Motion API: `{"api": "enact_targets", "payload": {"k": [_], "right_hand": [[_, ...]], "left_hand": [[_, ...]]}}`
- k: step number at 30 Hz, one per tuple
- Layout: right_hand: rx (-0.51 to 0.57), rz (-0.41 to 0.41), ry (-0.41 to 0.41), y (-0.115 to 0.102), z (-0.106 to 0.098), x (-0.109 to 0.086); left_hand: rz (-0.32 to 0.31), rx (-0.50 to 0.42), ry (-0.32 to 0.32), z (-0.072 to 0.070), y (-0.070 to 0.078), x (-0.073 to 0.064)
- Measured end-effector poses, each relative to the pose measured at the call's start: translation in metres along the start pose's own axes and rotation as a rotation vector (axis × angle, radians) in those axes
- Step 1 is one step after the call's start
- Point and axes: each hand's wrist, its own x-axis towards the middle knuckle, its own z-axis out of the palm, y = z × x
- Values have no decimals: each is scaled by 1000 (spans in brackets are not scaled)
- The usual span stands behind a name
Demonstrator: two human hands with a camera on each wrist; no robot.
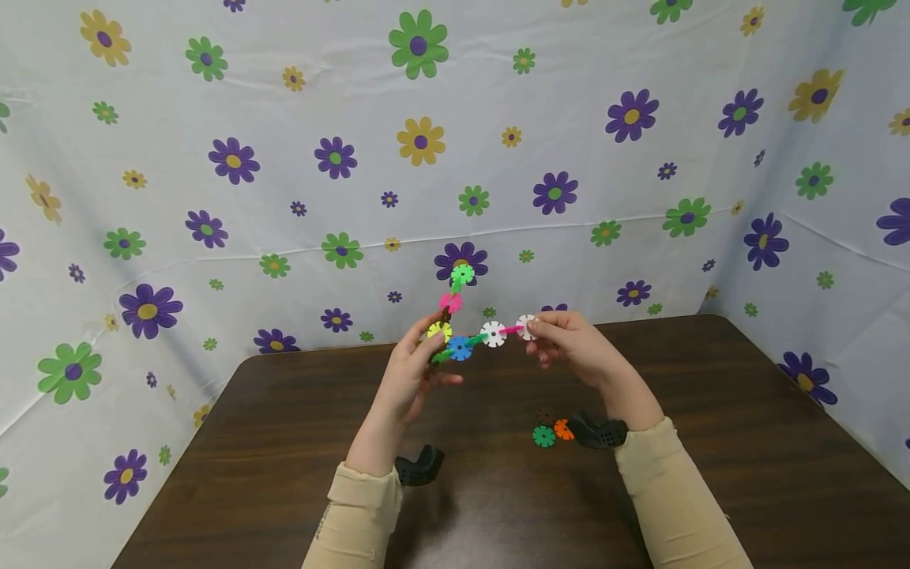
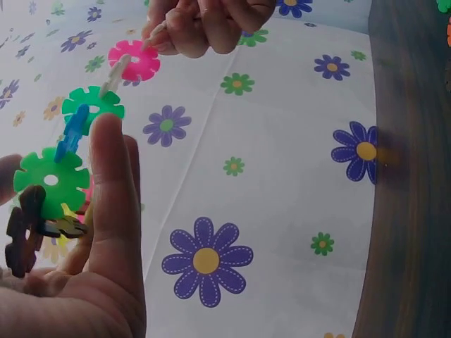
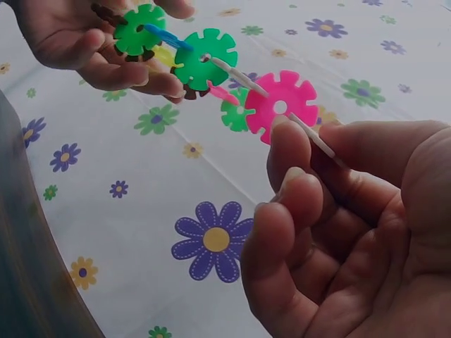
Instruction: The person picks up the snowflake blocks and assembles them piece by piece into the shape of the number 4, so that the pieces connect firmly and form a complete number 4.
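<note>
- Left hand (image 1: pixel 411 370): thumb and fingers grip the chain of notched discs (image 1: pixel 490 335) at its bend, partly covering a yellow disc (image 1: pixel 439 327).
- Right hand (image 1: pixel 579 345): finger and thumb pinch the white end disc (image 1: pixel 522 325), partly hidden.
- The chain hangs in the air, overlapping the table's (image 1: pixel 284 442) back edge in the head view; the near edge is cut off.
- Loose on the table: green disc (image 1: pixel 543 436); orange disc (image 1: pixel 562 429), half-covered by a black wrist mount (image 1: pixel 597 433); brown disc (image 1: pixel 546 415), perhaps touching them, faint against dark wood.
</note>
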Motion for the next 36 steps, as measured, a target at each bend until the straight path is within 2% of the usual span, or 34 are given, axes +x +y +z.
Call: {"api": "enact_targets", "payload": {"k": [5,11,14,22,27,31,36], "right_hand": [[29,-24,46,-5,-1,-2],[55,-53,85,-9,-1,-4],[62,-61,97,-9,0,-4],[51,-69,103,-15,5,-6],[18,-92,101,-16,8,-7],[4,-94,81,-13,10,-5],[-23,-71,42,-11,12,-4]], "left_hand": [[36,-30,-28,0,-3,1],[25,-31,-63,4,-7,-1],[29,-42,-106,6,-8,-1],[68,-152,-227,8,-11,0],[79,-212,-267,9,-11,-1],[70,-213,-272,9,-12,-2],[15,-172,-275,9,-11,-2]]}}
